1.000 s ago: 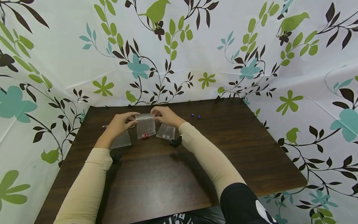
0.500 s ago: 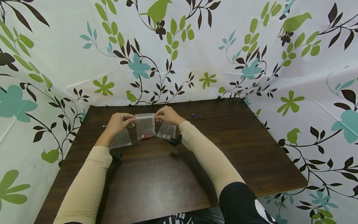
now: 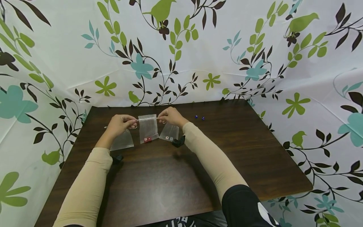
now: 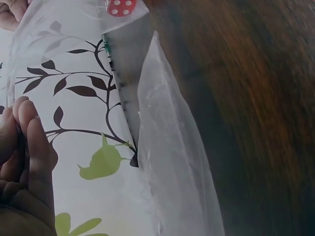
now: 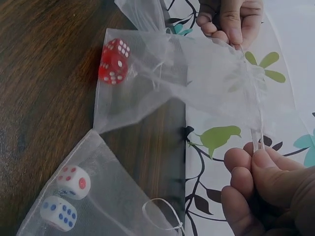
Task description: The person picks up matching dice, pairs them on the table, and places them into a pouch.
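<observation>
A sheer white drawstring bag (image 3: 148, 127) hangs between my two hands. Red dice (image 5: 114, 61) lie at its bottom. My left hand (image 3: 120, 125) pinches the cord (image 3: 147, 119) at the bag's left side, and my right hand (image 3: 172, 116) pinches it at the right. The cord runs nearly straight across just below the bag's mouth. Right of it, a second sheer bag (image 3: 169, 131) lies on the table with white dice (image 5: 74, 183) inside. A third sheer bag (image 3: 122, 140) lies left, partly under my left hand; its contents cannot be made out.
Two small blue dice (image 3: 199, 118) sit on the brown table (image 3: 227, 151) to the right of my right hand. A patterned white cloth (image 3: 181, 78) hangs behind the table's far edge. A loop of white cord (image 5: 157, 214) lies at the white dice's bag.
My fingers have gone from the bag's top edge to its cord ends. The cord now shows drawn out at both sides, and my hands have moved slightly apart.
</observation>
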`<state>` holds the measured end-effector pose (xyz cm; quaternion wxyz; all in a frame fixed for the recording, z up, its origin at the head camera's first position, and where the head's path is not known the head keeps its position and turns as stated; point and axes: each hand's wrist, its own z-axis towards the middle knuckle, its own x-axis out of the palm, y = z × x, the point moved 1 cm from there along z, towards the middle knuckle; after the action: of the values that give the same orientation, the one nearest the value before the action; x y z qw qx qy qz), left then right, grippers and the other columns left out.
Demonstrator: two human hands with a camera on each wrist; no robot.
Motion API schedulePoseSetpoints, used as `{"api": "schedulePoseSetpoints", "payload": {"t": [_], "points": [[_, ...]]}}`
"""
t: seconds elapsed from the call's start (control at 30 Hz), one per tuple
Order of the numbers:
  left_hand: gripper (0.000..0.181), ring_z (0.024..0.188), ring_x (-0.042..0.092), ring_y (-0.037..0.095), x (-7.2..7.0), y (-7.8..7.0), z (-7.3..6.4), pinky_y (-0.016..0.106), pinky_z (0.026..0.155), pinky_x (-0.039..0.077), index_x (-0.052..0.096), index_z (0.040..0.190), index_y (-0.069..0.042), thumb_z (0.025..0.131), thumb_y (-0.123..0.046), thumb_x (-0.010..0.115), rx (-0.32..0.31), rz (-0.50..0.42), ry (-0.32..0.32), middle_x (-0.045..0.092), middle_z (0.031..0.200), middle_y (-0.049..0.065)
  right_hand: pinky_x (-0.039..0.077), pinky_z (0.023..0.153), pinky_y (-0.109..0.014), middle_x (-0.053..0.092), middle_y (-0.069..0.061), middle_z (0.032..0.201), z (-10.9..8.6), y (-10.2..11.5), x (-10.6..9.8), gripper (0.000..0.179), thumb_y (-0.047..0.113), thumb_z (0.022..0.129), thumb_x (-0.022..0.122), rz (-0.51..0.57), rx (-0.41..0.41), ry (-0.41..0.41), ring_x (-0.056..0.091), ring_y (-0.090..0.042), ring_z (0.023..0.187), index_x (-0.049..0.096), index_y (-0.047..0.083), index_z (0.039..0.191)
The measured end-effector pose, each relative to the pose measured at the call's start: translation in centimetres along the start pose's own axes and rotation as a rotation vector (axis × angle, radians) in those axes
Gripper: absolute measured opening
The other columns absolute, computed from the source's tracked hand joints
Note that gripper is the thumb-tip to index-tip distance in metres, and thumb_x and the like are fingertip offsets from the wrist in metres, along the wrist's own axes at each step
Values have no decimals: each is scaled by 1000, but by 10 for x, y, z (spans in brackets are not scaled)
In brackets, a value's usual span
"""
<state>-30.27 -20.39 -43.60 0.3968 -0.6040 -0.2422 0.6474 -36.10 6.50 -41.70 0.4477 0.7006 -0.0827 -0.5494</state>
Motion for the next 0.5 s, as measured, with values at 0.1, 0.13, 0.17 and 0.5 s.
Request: {"api": "schedulePoseSetpoints", "payload": {"t": [0.1, 0.13, 0.17, 0.5], "points": [[28, 82, 75, 29, -1, 2, 0, 39, 72, 59, 72, 112, 9, 101, -15, 64, -9, 15, 1, 75, 96, 23, 57, 82, -35, 76, -13, 98, 1, -4, -1, 20, 10, 100, 64, -13, -7, -3, 73, -29, 94, 75, 0, 113], [29, 83, 75, 30, -1, 3, 0, 39, 72, 59, 72, 112, 9, 101, -16, 65, -10, 17, 0, 75, 96, 23, 57, 80, -32, 76, -13, 98, 1, -5, -2, 20, 10, 100, 64, -19, -9, -5, 73, -29, 94, 75, 0, 113], [29, 82, 75, 29, -1, 3, 0, 39, 72, 59, 72, 112, 9, 101, -16, 65, -9, 19, -2, 75, 95, 22, 57, 79, -29, 76, -13, 99, 0, -6, -3, 20, 10, 101, 64, -23, -13, -6, 73, -29, 94, 74, -1, 114], [26, 75, 73, 16, -1, 7, 2, 27, 67, 57, 73, 111, 8, 101, -14, 64, 3, 36, -17, 76, 93, 19, 56, 75, -26, 77, -8, 97, -3, -11, -9, 21, 10, 100, 64, -46, -4, -39, 73, -19, 89, 75, 1, 115]]}}
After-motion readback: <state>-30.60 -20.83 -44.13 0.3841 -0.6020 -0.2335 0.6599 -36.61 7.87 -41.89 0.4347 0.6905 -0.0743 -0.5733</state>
